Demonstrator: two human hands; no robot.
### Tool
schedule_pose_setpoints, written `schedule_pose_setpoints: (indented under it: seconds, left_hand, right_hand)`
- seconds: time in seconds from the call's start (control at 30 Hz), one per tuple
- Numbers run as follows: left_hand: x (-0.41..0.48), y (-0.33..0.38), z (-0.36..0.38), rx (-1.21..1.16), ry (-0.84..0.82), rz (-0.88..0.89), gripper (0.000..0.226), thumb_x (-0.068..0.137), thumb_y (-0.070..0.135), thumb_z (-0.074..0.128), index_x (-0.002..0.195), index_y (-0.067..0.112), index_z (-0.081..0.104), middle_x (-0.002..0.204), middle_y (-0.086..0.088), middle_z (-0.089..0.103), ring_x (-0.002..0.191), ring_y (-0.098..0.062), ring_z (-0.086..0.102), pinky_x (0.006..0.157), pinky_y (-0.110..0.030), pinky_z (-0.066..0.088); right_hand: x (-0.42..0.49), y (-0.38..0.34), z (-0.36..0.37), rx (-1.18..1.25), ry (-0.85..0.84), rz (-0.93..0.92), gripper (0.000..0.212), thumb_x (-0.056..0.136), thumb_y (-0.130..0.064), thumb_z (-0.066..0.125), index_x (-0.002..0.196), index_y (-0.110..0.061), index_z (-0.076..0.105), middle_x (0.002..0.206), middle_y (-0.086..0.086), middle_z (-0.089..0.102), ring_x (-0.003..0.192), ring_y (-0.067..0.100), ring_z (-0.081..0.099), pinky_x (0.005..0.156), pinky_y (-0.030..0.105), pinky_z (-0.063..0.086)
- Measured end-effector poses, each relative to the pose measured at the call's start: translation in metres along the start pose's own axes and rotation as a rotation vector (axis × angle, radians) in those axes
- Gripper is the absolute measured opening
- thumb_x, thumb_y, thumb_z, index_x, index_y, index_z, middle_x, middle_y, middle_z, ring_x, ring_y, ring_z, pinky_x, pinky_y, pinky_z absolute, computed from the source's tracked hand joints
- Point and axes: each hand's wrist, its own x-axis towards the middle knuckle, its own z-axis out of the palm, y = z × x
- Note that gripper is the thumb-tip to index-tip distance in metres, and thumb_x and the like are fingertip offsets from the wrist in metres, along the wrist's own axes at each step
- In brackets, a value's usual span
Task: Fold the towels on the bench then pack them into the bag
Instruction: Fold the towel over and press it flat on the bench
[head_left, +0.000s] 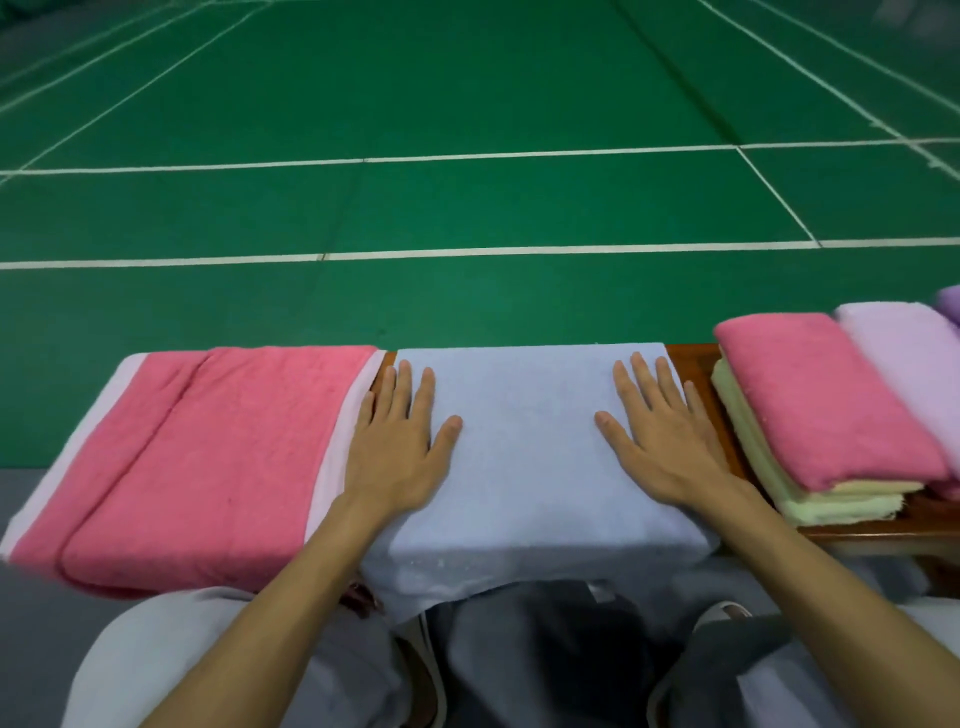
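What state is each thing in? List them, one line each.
blue towel: laid flat on the bench, near edge hanging over.
left hand: open, pressing the blue towel.
right hand: open, pressing the blue towel.
left pink towel: loosely folded, wrinkled.
right pink towel: folded, stacked on yellow towels.
lilac towel: folded.

The left hand (397, 447), right hand (660, 441) and both forearms (291, 587) are bare. Light grey cloth (234, 654) covers the knees. Pale-rimmed shoes (722, 613) show between them.
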Motion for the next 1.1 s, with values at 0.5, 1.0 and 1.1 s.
schedule_pose_setpoints:
  seconds: [0.5,1.0,1.1]
  left_hand:
    - [0.006,0.017,-0.057,-0.380,-0.157,-0.354,0.035,0.085,0.019,0.077,0.116,0.006,0.068,0.094,-0.008,0.070,0.085,-0.030,0.068,0.064,-0.043,0.054]
    - [-0.006,-0.029,-0.107,-1.010,-0.238,-0.158,0.042,0.079,-0.008,0.077,0.117,0.011,0.075,0.102,-0.029,0.074,0.081,-0.018,0.071,0.077,-0.026,0.061]
    - [-0.012,-0.033,-0.113,-0.970,-0.140,-0.165,0.033,0.077,-0.010,0.078,0.107,0.004,0.077,0.095,-0.023,0.077,0.074,-0.013,0.072,0.068,-0.020,0.059]
  right_hand:
    - [-0.005,-0.009,-0.038,0.374,0.055,0.340,0.029,0.093,-0.027,0.066,0.074,-0.012,0.049,0.069,0.002,0.056,0.062,0.022,0.055,0.051,0.032,0.036]
    - [-0.033,0.030,-0.110,1.117,-0.109,-0.088,0.028,0.091,-0.006,0.072,0.116,-0.015,0.075,0.088,0.030,0.072,0.080,0.021,0.065,0.078,0.038,0.055]
    - [-0.034,0.039,-0.124,1.041,-0.103,-0.133,0.027,0.091,-0.010,0.072,0.115,-0.020,0.076,0.093,0.037,0.069,0.080,0.022,0.062,0.074,0.037,0.050]
